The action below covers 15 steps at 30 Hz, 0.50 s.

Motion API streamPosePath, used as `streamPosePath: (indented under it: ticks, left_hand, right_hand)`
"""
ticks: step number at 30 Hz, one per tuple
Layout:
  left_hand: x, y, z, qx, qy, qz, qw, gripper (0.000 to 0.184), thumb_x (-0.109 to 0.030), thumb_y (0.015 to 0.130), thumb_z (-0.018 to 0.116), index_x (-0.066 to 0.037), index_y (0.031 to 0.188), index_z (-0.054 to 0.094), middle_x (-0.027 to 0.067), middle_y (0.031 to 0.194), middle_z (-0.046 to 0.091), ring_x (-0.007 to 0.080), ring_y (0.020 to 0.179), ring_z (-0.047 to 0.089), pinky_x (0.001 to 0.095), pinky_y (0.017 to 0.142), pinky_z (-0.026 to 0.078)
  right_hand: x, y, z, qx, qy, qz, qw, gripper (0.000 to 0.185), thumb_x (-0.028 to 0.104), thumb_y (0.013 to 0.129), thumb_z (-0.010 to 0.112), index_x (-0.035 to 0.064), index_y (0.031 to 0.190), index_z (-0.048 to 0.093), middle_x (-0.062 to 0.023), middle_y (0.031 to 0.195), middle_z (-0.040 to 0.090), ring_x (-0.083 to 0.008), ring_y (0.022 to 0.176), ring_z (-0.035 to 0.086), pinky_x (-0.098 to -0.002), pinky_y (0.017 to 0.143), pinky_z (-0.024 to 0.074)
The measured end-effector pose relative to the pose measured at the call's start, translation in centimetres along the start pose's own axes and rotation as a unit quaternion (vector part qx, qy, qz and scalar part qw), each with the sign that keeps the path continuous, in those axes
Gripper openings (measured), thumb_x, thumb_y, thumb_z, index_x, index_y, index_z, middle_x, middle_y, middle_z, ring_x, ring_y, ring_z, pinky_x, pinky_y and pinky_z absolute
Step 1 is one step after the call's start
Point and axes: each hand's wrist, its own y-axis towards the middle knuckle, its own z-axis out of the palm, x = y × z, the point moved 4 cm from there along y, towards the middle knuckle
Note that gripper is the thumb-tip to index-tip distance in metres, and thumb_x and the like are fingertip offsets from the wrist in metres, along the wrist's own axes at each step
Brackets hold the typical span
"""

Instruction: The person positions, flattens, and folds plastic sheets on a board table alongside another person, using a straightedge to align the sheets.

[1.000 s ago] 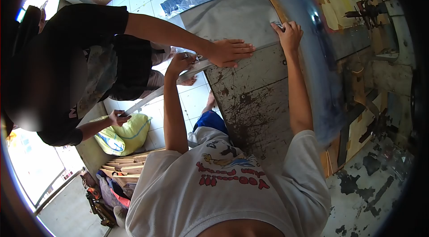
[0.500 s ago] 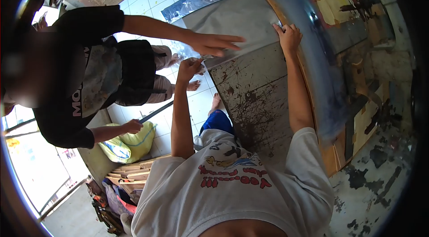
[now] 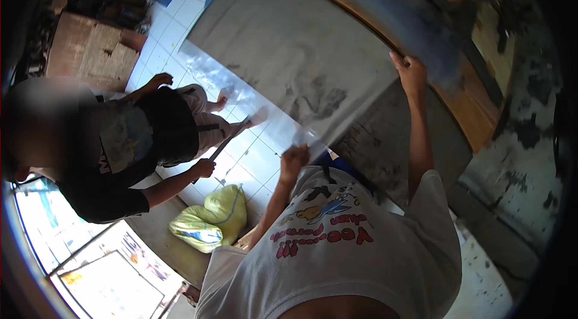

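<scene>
A thin clear plastic sheet (image 3: pixel 352 108) lies stretched over the grey, stained tabletop (image 3: pixel 277 24). Its far-left side hangs past the table's edge above the tiles. My left hand (image 3: pixel 295 158) is closed on the sheet's near-left corner, just off the table. My right hand (image 3: pixel 413 73) pinches the sheet's near-right corner beside a wooden strip (image 3: pixel 373 27), one finger pointing out. Bluish, blurred plastic film (image 3: pixel 409 18) lies beyond the strip.
At left stands a co-worker (image 3: pixel 120 132), whose hand (image 3: pixel 203 168) holds a long dark bar (image 3: pixel 226 145). A yellow-green sack (image 3: pixel 226 213) sits on the white tile floor (image 3: pixel 241 156). Worn boards (image 3: pixel 93 51) lean at the far left.
Both my hands have drawn the plastic toward me, covering more of the tabletop. The co-worker's outstretched arm has withdrawn from over the table. The view has turned.
</scene>
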Motion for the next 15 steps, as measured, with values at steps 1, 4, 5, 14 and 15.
streamPosePath:
  ticks: [1,4,5,14,15]
  left_hand:
    - [1.6,-1.9,1.8,0.033,-0.021,-0.029,0.999,0.032,-0.028,0.092,0.058,-0.003,0.072,0.061,-0.0011,0.062,0.052,0.0078,0.056,0.044,0.0257,0.054,0.037]
    - [7.3,-5.7,5.9,0.214,0.163,-0.063,0.961,0.033,-0.034,0.093,0.055,-0.003,0.084,0.061,0.0028,0.073,0.056,0.0107,0.068,0.049,0.0267,0.062,0.039]
    - [10.7,-6.5,7.1,0.299,0.227,-0.046,0.926,0.038,-0.039,0.093,0.052,-0.002,0.094,0.062,0.0058,0.082,0.058,0.0127,0.075,0.052,0.0279,0.068,0.042]
    - [16.9,-16.1,16.4,0.436,-0.034,-0.341,0.832,0.057,-0.048,0.093,0.045,-0.004,0.13,0.048,0.0182,0.128,0.049,0.0294,0.116,0.049,0.0393,0.101,0.038]
    - [16.3,-16.7,16.8,0.421,-0.089,-0.374,0.822,0.057,-0.048,0.093,0.045,-0.005,0.131,0.047,0.0184,0.13,0.048,0.0305,0.117,0.048,0.0403,0.102,0.037]
  right_hand:
    - [-2.2,-2.0,-1.8,0.022,0.039,0.066,0.997,0.06,0.051,0.078,0.067,0.0004,0.054,0.048,-0.0074,0.049,0.048,-0.0183,0.05,0.051,-0.0334,0.052,0.0409]
    - [-10.9,-6.4,-6.8,-0.072,0.067,0.028,0.995,0.06,0.05,0.079,0.068,0.0013,0.053,0.044,-0.0048,0.046,0.043,-0.0142,0.046,0.047,-0.0297,0.048,0.0372]
    - [-13.3,-8.3,-8.3,-0.098,0.079,0.022,0.992,0.06,0.05,0.079,0.069,0.0014,0.053,0.043,-0.0044,0.046,0.042,-0.014,0.046,0.045,-0.0298,0.048,0.0366]
    - [-32.6,-19.4,-20.3,-0.167,-0.044,0.149,0.973,0.059,0.052,0.075,0.069,0.0009,0.059,0.046,-0.0064,0.054,0.039,-0.0185,0.051,0.036,-0.0341,0.052,0.0348]
    - [-33.6,-19.9,-21.0,-0.169,-0.047,0.156,0.972,0.058,0.052,0.075,0.069,0.0008,0.06,0.047,-0.0067,0.054,0.04,-0.0192,0.052,0.037,-0.0344,0.053,0.0353]
